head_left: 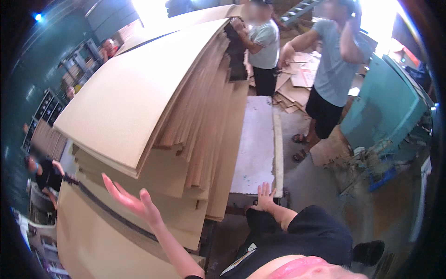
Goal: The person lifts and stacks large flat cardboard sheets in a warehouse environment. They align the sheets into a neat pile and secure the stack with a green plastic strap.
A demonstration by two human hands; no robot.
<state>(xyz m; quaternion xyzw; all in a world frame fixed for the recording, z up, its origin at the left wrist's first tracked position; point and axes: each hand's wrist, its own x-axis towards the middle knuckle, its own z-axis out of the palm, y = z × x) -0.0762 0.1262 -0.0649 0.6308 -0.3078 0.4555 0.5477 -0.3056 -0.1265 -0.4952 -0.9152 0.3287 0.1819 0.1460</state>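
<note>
Sheets of thin tan rectangular board [125, 97] lie piled tall and uneven from lower left to upper middle of the frame. From my remote seat I see the left hand [134, 203] open and empty, palm up near the top sheets' lower corner; whether it touches, I cannot tell. The right hand [265, 199], fingers spread, appears to rest on the near edge of the scuffed white rectangular tabletop [254, 144], centre frame. To handle these well, I'd keep palms wide apart and fingers clear of layered edges.
</note>
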